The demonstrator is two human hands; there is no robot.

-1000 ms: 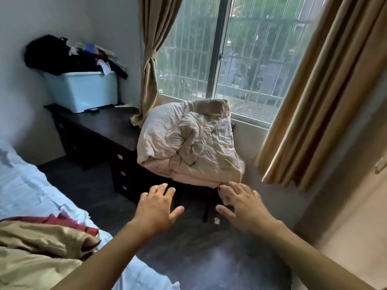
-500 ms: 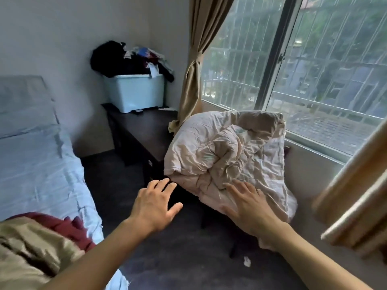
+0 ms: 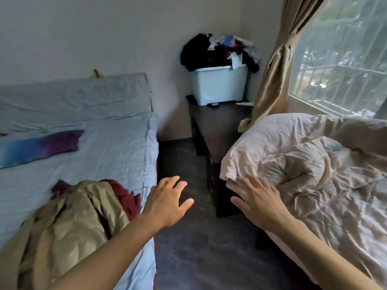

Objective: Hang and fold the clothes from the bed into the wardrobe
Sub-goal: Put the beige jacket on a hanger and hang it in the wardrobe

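Observation:
A bed with a pale blue sheet (image 3: 109,155) fills the left. On its near corner lies a heap of clothes: an olive-tan garment (image 3: 69,222) over a dark red one (image 3: 125,195). A blue-to-purple cloth (image 3: 39,147) lies flat farther up the bed. My left hand (image 3: 167,201) hovers over the floor just right of the heap, fingers spread, holding nothing. My right hand (image 3: 257,199) is spread too, its fingers at the near corner of a crumpled beige quilt (image 3: 310,164). No wardrobe is in view.
A dark wooden desk (image 3: 217,126) runs along the window wall, partly under the quilt. A light blue tub (image 3: 217,84) piled with clothes stands at its far end. A tan curtain (image 3: 274,76) hangs by the window. Dark floor (image 3: 199,258) lies between bed and desk.
The view has swung left, bringing the bed and the clothes heap into sight and pushing the quilt to the right. Both hands stay spread and hold nothing.

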